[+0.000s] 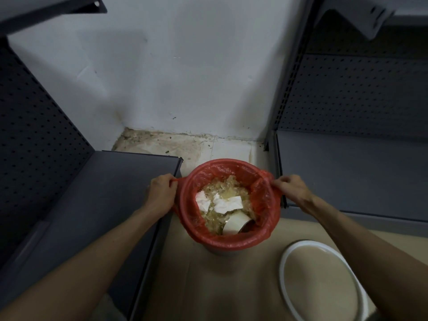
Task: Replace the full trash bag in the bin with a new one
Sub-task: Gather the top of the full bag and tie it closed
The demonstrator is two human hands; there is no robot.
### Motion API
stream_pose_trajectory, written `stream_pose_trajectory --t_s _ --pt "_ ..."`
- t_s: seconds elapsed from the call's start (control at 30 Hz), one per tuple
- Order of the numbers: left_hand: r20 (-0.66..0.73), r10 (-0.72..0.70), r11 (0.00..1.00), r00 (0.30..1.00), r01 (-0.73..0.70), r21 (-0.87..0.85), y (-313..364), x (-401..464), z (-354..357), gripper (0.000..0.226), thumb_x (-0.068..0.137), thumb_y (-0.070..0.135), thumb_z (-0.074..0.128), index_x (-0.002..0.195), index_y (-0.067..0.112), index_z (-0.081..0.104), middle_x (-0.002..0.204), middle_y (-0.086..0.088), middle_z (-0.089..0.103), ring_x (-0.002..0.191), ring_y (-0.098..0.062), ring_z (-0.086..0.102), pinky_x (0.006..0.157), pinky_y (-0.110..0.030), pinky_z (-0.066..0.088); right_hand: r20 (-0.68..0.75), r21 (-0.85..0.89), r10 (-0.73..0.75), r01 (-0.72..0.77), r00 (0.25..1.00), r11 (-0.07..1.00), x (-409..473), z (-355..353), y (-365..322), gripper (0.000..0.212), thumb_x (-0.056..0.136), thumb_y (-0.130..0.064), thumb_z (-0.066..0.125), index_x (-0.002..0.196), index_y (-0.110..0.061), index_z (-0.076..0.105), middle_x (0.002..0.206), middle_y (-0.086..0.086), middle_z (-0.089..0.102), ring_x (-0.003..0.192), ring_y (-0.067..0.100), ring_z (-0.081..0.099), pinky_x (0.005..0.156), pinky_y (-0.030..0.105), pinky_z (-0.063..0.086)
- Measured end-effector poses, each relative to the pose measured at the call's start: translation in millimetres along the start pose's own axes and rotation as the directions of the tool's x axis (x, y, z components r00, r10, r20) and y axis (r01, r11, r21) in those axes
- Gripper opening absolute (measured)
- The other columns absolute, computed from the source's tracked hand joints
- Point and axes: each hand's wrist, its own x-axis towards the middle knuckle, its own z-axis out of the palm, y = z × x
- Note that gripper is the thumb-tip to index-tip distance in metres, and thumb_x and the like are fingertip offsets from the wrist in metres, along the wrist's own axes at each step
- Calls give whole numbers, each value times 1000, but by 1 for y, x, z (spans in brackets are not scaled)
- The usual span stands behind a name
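A red trash bag [231, 242] lines a small round bin [216, 250] standing on the floor between two shelf units. Inside the bag lie crumpled clear plastic, white tissues [225, 203] and a white paper cup [236, 222]. My left hand [161, 193] grips the bag's left handle, pulled out past the rim. My right hand [293, 187] pinches the bag's right edge, stretched outward. The bag's rim is still folded over the bin on the near and far sides.
Dark grey perforated shelf units flank the bin, left [69, 205] and right [347, 172]. A white ring-shaped lid or hoop [283, 281] lies on the tan floor at the lower right. A white wall [173, 77] and a stained floor corner lie behind.
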Motion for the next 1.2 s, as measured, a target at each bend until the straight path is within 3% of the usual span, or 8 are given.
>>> stream_pose_trajectory --t_s 0.17,0.27,0.37,0.5,0.7,0.9,1.03,1.2 --pt "-30 -31 997 999 29 -68 8 -2 -3 22 99 15 51 84 12 67 70 -5 68 57 -21 67 60 -38 58 -98 -141 -93 79 991 987 -6 4 -2 36 96 -42 51 88 -8 58 78 6 62 66 19 59 53 28 44" --pt "-43 -78 988 996 71 -137 16 -2 -3 21 100 12 49 92 8 68 67 -8 68 49 -22 67 57 -35 60 -169 -169 -131 102 977 980 -10 7 -9 37 97 -47 45 89 -12 53 82 6 61 74 24 61 63 41 54" --pt "-85 -77 983 993 61 -175 21 -4 0 21 99 13 48 91 9 68 70 -8 67 60 -27 67 64 -46 60 -218 -150 -156 125 963 981 -14 10 -14 35 98 -44 45 90 -11 51 80 6 61 73 25 60 65 45 53" --pt "-102 -62 987 993 45 -156 28 -13 2 21 100 19 48 96 13 68 80 -6 69 67 -23 66 64 -36 55 -245 -95 -175 156 954 983 -17 12 -19 31 100 -32 45 89 -4 50 77 6 56 70 23 53 55 35 43" --pt "-52 -72 995 996 67 -76 36 -11 2 20 98 17 52 103 8 70 91 -6 70 78 -16 62 65 -27 46 -239 -76 -98 82 966 994 -13 8 -26 34 97 -33 52 86 -1 57 83 10 62 75 25 60 69 43 54" --pt "83 -97 995 992 94 44 40 3 -4 35 94 21 58 68 2 70 59 -9 67 53 -25 67 56 -43 60 -235 -49 32 -45 972 998 -9 5 -30 44 91 -31 54 53 -11 45 55 3 49 48 18 46 47 28 41" --pt "-70 -30 999 997 32 26 45 7 -4 37 97 15 48 65 3 61 59 -10 63 54 -29 64 55 -43 57 -272 -22 2 -9 962 1000 -10 7 -29 25 87 -25 58 79 -6 71 77 5 68 73 21 65 68 41 58" --pt "-180 11 996 984 -26 -85 53 -6 4 36 103 20 42 73 6 58 64 -7 60 59 -20 56 48 -30 35 -368 -90 -140 114 919 989 -20 16 -36 21 93 -18 52 96 -17 73 92 4 72 86 24 65 78 40 55"
